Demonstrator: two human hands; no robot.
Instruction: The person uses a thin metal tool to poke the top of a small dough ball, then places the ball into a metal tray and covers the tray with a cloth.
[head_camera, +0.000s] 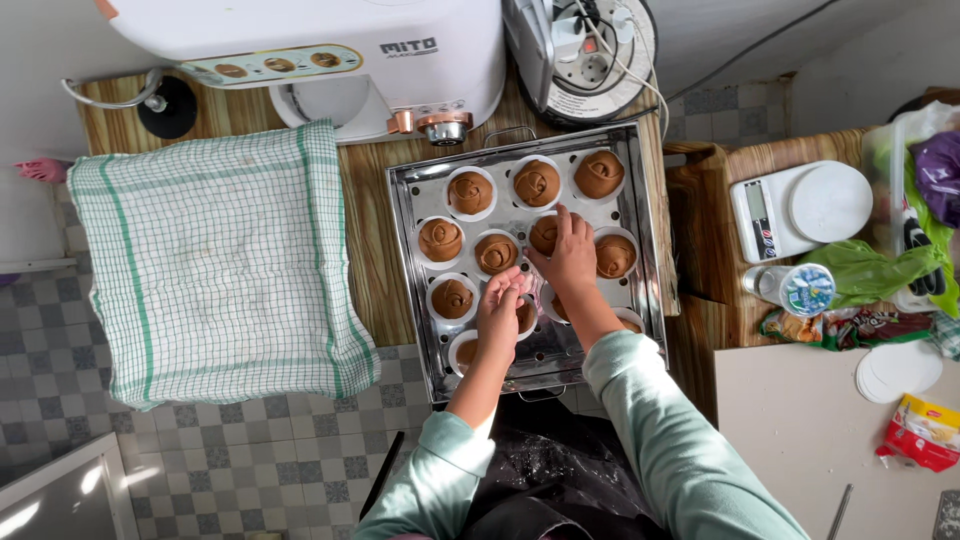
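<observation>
Brown buns (470, 192), each twisted into a swirl and seated in a white paper cup, fill a square steel tray (413, 180) that rests on a wood-grain counter (370, 230). The tray's metal is shiny, perforated across its base, and has a thin wire handle at its 12 o'clock edge. The buns look smooth and matte, rounded like small rosettes, set in three columns.

Left hand (499, 310) hangs over the tray's middle, toward 6 o'clock, fingers bent down onto a bun cup beneath them; whether they actually pinch it I cannot tell, since the hand hides the contact. Right hand (570, 258) lies at 1 o'clock from the left one, fingers spread apart and pressing down on the bun at the tray's centre, touching but not clamped around it. Both sleeves are pale green, soft knit.

At 9 o'clock from the tray lies a white cloth with a green check (215, 260), draped into a soft rectangle. At 12 o'clock stands a white, rounded kitchen machine (330, 50) with a copper-coloured fitting. At 3 o'clock, well apart on a lower wooden surface, sits a white digital scale (800, 205) with a round platform, and near it a crumpled green plastic bag (870, 270).
</observation>
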